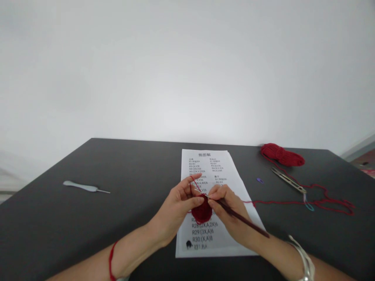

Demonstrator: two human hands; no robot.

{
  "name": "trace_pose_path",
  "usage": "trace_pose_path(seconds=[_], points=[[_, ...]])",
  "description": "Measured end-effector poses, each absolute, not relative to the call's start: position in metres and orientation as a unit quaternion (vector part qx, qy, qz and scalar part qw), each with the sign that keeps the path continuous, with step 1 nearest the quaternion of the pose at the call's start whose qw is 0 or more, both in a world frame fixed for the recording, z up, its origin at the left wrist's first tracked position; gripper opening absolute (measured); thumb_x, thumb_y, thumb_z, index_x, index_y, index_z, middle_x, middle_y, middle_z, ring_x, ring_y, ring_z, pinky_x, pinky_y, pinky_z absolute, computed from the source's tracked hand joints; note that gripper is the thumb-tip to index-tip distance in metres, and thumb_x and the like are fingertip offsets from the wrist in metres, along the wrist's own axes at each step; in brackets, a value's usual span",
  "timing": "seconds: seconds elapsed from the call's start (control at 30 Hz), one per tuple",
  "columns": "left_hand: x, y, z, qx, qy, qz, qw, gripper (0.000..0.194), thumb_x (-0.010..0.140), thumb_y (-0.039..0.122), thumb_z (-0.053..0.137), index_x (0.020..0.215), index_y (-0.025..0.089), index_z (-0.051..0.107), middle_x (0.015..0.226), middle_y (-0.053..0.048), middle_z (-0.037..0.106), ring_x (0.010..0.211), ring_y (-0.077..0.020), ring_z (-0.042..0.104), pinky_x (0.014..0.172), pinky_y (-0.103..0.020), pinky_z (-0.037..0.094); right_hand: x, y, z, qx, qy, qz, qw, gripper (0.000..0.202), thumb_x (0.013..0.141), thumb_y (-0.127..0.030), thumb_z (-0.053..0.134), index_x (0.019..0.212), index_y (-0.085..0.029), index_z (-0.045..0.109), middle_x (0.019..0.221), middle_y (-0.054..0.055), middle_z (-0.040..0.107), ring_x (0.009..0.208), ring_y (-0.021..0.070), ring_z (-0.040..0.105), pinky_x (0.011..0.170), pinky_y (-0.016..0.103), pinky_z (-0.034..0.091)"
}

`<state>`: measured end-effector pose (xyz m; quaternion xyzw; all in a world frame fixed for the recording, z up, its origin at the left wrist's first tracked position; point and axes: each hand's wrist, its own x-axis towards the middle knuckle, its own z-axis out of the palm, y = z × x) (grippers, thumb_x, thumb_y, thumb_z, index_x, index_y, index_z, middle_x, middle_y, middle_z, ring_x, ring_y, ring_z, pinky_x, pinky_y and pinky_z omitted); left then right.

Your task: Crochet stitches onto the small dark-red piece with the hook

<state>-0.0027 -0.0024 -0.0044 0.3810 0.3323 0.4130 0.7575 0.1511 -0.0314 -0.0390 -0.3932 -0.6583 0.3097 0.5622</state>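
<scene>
Over a printed sheet, my left hand (180, 203) pinches a small round piece of red crochet work (202, 210) between thumb and fingers. A strand of red yarn loops around its raised index finger. My right hand (230, 208) is closed on a crochet hook (244, 221) with a dark brown handle, held like a pen. The hook's metal tip meets the top edge of the crochet work, where the fingers partly hide the stitches. Red yarn (278, 202) runs from behind my right hand across the table to the right.
The pattern sheet (216, 242) lies under both hands on the dark table (131, 168). A grey-handled hook (82, 187) is at the left. To the right lie a red yarn skein (283, 154), thread snips (288, 180), a purple stitch marker (259, 180) and a tangle of loose yarn.
</scene>
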Motion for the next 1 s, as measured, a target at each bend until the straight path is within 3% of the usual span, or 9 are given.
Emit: trace_pose_path(seconds=[0.13,0.23,0.3,0.4,0.57,0.63,0.8,1.0], points=[[0.0,-0.004,-0.008,0.407,0.345,0.42,0.734,0.057,0.067,0.006,0.07,0.121,0.019,0.055,0.066,0.005,0.058,0.062,-0.0092,0.052,0.064,-0.024,0.041,0.151,-0.032,-0.041,-0.398,-0.747,0.166,0.506,0.012,0.089,-0.013,0.046,0.083,-0.024,0.045,0.072,-0.001,0.054,0.061,0.0131,0.05,0.055,0.025,0.043],[0.001,-0.005,-0.007,0.378,0.346,0.407,0.756,0.057,0.069,0.008,0.07,0.122,0.018,0.052,0.065,0.006,0.057,0.057,-0.0097,0.052,0.058,-0.024,0.041,0.151,-0.035,-0.041,-0.371,-0.82,-0.018,0.436,0.017,0.088,-0.006,0.042,0.087,-0.022,0.048,0.071,0.001,0.053,0.062,0.0158,0.046,0.056,0.029,0.04],[0.0,-0.005,-0.005,0.346,0.332,0.398,0.782,0.054,0.068,0.009,0.071,0.118,0.017,0.055,0.065,0.005,0.057,0.056,-0.0094,0.052,0.057,-0.024,0.041,0.152,-0.037,-0.042,-0.353,-0.832,-0.078,0.42,0.019,0.088,-0.004,0.042,0.094,-0.02,0.05,0.074,0.004,0.055,0.066,0.0177,0.047,0.058,0.031,0.041],[-0.003,-0.003,0.0,0.302,0.313,0.373,0.819,0.049,0.064,0.007,0.073,0.112,0.013,0.06,0.068,0.003,0.059,0.061,-0.0088,0.055,0.062,-0.023,0.042,0.154,-0.036,-0.041,-0.326,-0.823,0.012,0.464,0.019,0.087,-0.006,0.046,0.096,-0.023,0.05,0.078,0.003,0.056,0.067,0.0166,0.049,0.058,0.029,0.042],[-0.007,0.002,0.001,0.294,0.325,0.385,0.812,0.053,0.062,0.005,0.073,0.113,0.015,0.06,0.071,0.003,0.059,0.064,-0.0086,0.055,0.065,-0.023,0.042,0.154,-0.029,-0.034,-0.344,-0.61,0.425,0.574,0.01,0.088,-0.016,0.052,0.083,-0.024,0.048,0.076,-0.002,0.052,0.06,0.0113,0.049,0.053,0.024,0.041],[-0.007,0.004,0.001,0.312,0.329,0.404,0.794,0.053,0.064,0.006,0.072,0.114,0.015,0.059,0.069,0.004,0.057,0.061,-0.0079,0.052,0.062,-0.022,0.041,0.155,-0.027,-0.033,-0.321,-0.538,0.515,0.584,0.01,0.088,-0.021,0.055,0.08,-0.023,0.049,0.072,-0.004,0.05,0.055,0.0099,0.047,0.051,0.023,0.038],[-0.009,0.005,0.001,0.353,0.33,0.411,0.773,0.053,0.064,0.007,0.071,0.115,0.014,0.057,0.066,0.005,0.055,0.056,-0.0073,0.049,0.056,-0.021,0.037,0.164,-0.027,-0.03,-0.341,-0.542,0.502,0.582,0.011,0.084,-0.026,0.062,0.079,-0.022,0.054,0.072,-0.003,0.05,0.056,0.0103,0.044,0.051,0.024,0.035],[-0.012,0.006,0.001,0.365,0.322,0.39,0.781,0.048,0.065,0.007,0.068,0.111,0.015,0.059,0.066,0.004,0.054,0.056,-0.0069,0.047,0.055,-0.02,0.037,0.17,-0.03,-0.018,-0.386,-0.605,0.443,0.537,0.011,0.081,-0.021,0.064,0.074,-0.022,0.056,0.073,-0.001,0.055,0.059,0.0117,0.044,0.051,0.025,0.035]])
